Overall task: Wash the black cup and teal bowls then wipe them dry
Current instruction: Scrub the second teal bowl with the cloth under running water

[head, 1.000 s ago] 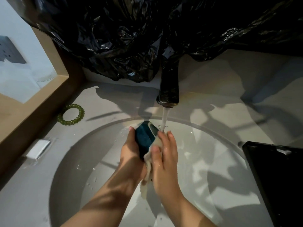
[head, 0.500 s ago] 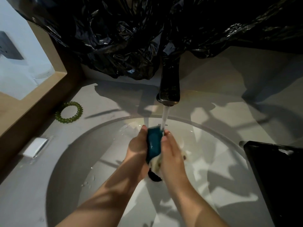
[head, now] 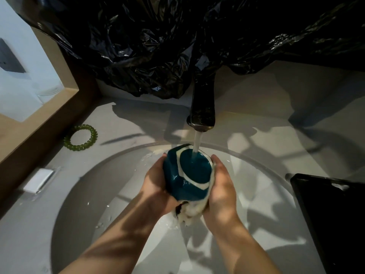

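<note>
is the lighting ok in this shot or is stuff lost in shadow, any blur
Head view: hard, patchy light, with sharp shadows streaking the sink basin and both forearms; the black plastic sheet up top is near black bar a few glints; the teal bowl, gripped by the left hand and right hand, reads clearly; the cloth beneath it is smeared; wide-angle distortion curves the edges.

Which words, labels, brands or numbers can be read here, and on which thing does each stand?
None can be read. The teal faceted glossy bowl, the dark metal tap, the white round basin, the crumpled black plastic sheet and the small white rectangular piece show no writing in this dim view.
</note>
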